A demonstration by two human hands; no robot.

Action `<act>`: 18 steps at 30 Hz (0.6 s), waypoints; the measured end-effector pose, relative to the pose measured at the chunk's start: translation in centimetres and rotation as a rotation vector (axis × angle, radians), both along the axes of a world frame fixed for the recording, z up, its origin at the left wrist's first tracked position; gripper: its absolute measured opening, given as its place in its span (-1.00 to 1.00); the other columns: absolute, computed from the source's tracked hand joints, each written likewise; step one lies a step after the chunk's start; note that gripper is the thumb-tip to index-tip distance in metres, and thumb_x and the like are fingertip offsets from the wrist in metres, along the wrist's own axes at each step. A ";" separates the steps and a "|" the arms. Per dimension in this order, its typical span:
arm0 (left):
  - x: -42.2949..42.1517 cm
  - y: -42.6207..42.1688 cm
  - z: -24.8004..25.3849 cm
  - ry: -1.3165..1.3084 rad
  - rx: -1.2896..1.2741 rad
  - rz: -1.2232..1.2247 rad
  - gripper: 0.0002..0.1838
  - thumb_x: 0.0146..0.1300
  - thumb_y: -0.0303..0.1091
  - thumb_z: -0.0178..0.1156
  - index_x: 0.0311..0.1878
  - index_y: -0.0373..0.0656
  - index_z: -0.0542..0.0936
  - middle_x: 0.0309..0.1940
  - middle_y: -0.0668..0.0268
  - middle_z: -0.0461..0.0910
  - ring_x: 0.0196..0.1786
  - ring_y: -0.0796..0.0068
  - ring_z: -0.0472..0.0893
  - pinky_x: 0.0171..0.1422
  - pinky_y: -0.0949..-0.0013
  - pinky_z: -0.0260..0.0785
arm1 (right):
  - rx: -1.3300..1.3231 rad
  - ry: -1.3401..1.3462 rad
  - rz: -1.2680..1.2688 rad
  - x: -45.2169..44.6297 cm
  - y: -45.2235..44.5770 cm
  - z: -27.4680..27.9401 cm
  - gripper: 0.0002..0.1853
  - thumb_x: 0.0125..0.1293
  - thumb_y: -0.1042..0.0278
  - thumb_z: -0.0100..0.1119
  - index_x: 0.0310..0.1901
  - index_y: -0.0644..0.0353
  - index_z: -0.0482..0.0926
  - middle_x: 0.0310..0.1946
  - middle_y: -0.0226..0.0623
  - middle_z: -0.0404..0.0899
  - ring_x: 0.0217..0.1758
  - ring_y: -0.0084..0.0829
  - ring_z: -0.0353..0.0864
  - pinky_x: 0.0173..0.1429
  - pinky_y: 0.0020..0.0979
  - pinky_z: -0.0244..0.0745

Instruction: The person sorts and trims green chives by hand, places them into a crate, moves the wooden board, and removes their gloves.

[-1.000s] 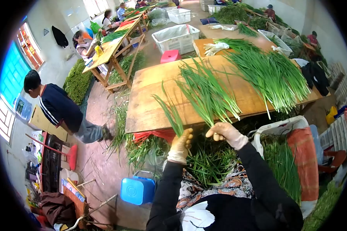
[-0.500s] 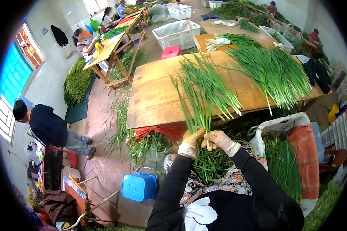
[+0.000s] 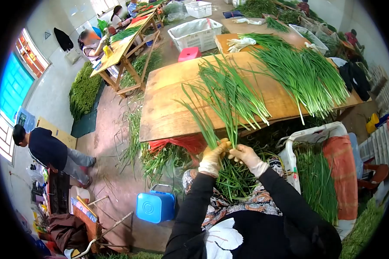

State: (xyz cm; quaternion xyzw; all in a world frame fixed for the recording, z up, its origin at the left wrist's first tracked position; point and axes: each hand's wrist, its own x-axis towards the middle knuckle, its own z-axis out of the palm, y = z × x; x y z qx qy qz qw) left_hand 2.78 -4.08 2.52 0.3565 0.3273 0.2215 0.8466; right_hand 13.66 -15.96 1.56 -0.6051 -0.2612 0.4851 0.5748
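Note:
Both hands wear thin pale gloves. My left hand (image 3: 215, 156) is closed round the lower ends of a small bunch of long green stalks (image 3: 206, 126), just off the table's front edge. Beside it, close or touching, my right hand (image 3: 245, 158) pinches the base of another few green stalks (image 3: 230, 116). Behind them a loose pile of stalks (image 3: 246, 97) lies on the wooden table (image 3: 166, 99), its pale ends toward me. A larger pile (image 3: 309, 80) covers the table's right part. Loose green leaves (image 3: 235, 181) lie below my hands, over my lap.
A white crate (image 3: 293, 159) of greens stands at my right, with a red cloth on its side. A blue bucket (image 3: 155, 207) is on the floor at left. A person (image 3: 52, 149) bends at the far left. Other people sit along a long table (image 3: 121, 54) behind.
My hands came together from apart. Since half a second ago the stalks in them have spread into two separate bunches. The person at left has moved further left.

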 end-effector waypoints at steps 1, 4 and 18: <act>0.0 -0.2 -0.9 -0.060 0.024 -0.014 -0.70 0.09 -0.40 0.15 -0.09 -0.25 0.45 -0.33 0.34 0.56 -0.53 0.76 0.37 -0.46 0.73 0.21 | -0.019 -0.031 0.027 0.3 1.0 -0.7 -0.69 0.17 0.08 0.03 -0.29 0.20 0.47 -0.54 -0.49 0.52 -0.61 -0.77 0.28 -0.53 -0.76 0.17; -1.1 -0.9 -1.2 0.010 0.028 0.057 -0.69 0.09 -0.40 0.15 -0.09 -0.26 0.44 -0.33 0.32 0.56 -0.51 0.75 0.40 -0.43 0.75 0.22 | 0.002 -0.078 -0.053 0.5 2.5 0.4 -0.80 0.17 0.23 0.06 -0.29 0.18 0.48 -0.55 -0.50 0.53 -0.61 -0.79 0.29 -0.55 -0.76 0.14; -5.1 -1.1 3.4 0.011 0.249 0.092 -0.64 0.02 -0.30 0.21 -0.14 -0.28 0.47 -0.46 0.38 0.47 -0.51 0.65 0.40 -0.40 0.66 0.25 | 0.188 -0.178 0.106 -0.7 0.3 5.0 -0.67 0.18 0.10 0.03 -0.39 0.26 0.54 -0.59 -0.44 0.53 -0.57 -0.72 0.42 -0.52 -0.71 0.25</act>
